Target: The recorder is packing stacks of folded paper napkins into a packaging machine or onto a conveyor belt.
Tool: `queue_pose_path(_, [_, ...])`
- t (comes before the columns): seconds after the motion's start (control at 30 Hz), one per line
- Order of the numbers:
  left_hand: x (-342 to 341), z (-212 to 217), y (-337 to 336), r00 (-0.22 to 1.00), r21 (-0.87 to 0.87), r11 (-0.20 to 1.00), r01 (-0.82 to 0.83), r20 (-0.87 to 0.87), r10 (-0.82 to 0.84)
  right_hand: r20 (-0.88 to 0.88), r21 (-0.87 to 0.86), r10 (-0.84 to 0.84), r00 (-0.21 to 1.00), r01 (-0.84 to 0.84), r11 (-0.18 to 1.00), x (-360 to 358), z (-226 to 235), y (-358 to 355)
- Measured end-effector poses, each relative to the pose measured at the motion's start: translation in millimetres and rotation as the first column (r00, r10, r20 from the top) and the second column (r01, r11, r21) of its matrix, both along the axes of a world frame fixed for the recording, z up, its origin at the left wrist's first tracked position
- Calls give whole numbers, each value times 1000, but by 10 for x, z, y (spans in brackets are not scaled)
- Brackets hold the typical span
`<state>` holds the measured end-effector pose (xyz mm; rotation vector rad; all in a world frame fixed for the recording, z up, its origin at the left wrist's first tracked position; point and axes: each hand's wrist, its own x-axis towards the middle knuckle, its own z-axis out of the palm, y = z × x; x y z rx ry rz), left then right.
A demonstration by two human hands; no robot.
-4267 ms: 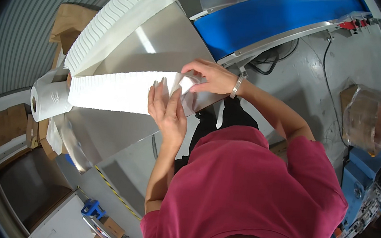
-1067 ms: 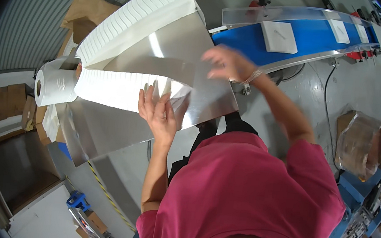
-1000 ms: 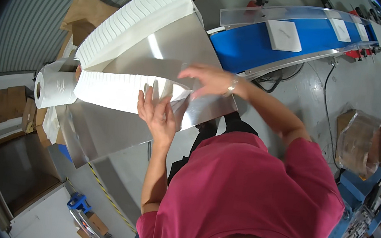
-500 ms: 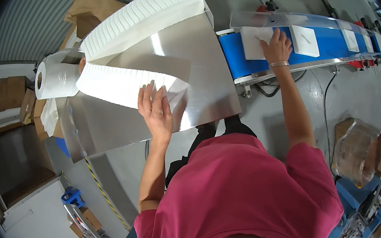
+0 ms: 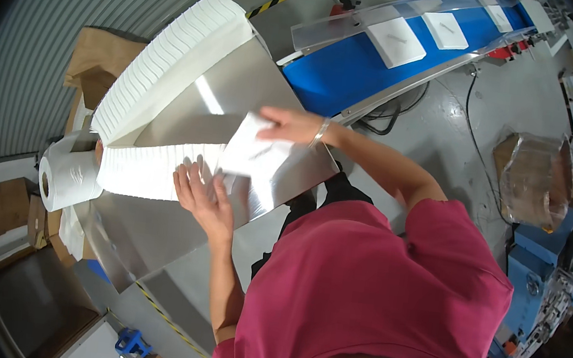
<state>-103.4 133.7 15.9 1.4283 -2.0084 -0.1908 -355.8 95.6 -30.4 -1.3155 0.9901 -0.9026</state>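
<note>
Since the frame half a second ago, the right hand [image 5: 292, 127] has swung back from the blue conveyor belt [image 5: 314, 87] to the steel tabletop [image 5: 139, 233], and the nearest of the three white squares [image 5: 395, 41] on the belt now sits farther in from its near end. The view has turned a little too.

From my end I read that right hand as grasping a loose white square [image 5: 251, 150], fingers over its far right edge; motion blurs the grip, so I can't make out the thumb. The square is tilted over the tabletop at the right end of the front row [image 5: 146, 170], between that row and the tabletop's right edge. I can't tell whether it is fully clear of the row.

The left hand [image 5: 206, 202] has its fingers spread against the right end of the row, on the side toward the tabletop's near edge, bracing it, I think, rather than grasping.

I judge the step in hand to be parting one square from the row. As I see it, the next move calls for a steady pinch on the right and light left pressure, so the row doesn't fan out.
</note>
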Motion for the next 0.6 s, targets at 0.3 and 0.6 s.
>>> queue_pose_path(0.3, [60,-67,-52,999,-103,995,12,50,-7,-760,-630,-611,-223,488,605,-1244,-115,-115])
queue_pose_path(0.6, [58,30,-29,992,-36,995,96,86,-92,-370,-395,-7,929,-150,906,256,200,-117])
